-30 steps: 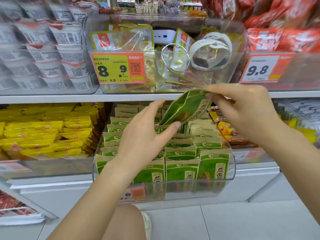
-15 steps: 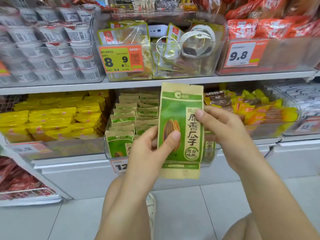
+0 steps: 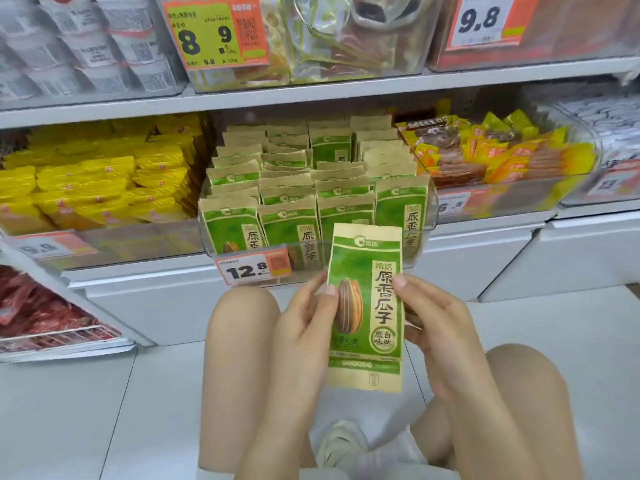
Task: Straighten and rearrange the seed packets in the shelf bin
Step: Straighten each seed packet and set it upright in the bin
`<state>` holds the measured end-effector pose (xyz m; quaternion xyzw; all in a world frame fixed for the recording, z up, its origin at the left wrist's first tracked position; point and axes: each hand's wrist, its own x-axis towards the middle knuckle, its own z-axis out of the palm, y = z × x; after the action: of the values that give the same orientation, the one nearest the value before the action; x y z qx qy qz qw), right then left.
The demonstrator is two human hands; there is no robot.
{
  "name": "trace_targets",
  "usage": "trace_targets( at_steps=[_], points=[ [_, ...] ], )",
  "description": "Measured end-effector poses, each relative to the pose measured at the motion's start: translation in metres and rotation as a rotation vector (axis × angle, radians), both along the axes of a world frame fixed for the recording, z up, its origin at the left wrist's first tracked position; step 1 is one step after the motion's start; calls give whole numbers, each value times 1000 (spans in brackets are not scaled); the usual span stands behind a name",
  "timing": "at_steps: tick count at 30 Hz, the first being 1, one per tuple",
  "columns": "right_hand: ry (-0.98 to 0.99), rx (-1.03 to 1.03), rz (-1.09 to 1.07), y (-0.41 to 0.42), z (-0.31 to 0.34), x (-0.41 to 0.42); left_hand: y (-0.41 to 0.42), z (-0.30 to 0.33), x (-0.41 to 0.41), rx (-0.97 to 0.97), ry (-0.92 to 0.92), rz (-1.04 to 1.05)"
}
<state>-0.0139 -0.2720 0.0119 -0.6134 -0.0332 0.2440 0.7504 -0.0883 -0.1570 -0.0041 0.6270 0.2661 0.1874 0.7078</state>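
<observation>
A green and tan seed packet [image 3: 366, 306] stands upright in front of me, below the shelf, its printed face towards me. My left hand [image 3: 304, 327] pinches its left edge with thumb on the front. My right hand [image 3: 436, 327] pinches its right edge the same way. Behind it a clear shelf bin [image 3: 427, 216] holds several rows of the same seed packets [image 3: 294, 202], standing upright. Some back rows look uneven. A price tag reading 12.8 [image 3: 252, 268] hangs on the bin's front.
Yellow snack packs [image 3: 97, 181] fill the bin to the left, yellow and brown packs [image 3: 491, 154] the bin to the right. An upper shelf [image 3: 311, 88] carries more bins. My knees [image 3: 242, 306] and a white shoe [image 3: 343, 441] are below, on a pale tiled floor.
Both hands lifted one packet out of the bin, turned it upright and brought it down and towards me, away from the shelf. The view has dropped lower.
</observation>
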Motion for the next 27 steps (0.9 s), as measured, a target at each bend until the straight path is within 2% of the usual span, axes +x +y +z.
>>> trace_targets(
  at_steps=[3, 5, 10, 18, 27],
  points=[
    [-46, -6, -82, 3, -1, -2, 0, -4, -1, 248, 4, 50],
    [-85, -16, -102, 5, -3, -3, -4, -5, -2, 309, 55, -8],
    [-220, -88, -76, 10, -4, -7, -8, -3, -2, 203, 153, -77],
    [-255, -130, -100, 12, -3, -7, -2, -5, -8, -68, 19, -297],
    [-276, -136, -149, 13, -2, -8, -5, -5, -8, -105, -1, -364]
  ],
)
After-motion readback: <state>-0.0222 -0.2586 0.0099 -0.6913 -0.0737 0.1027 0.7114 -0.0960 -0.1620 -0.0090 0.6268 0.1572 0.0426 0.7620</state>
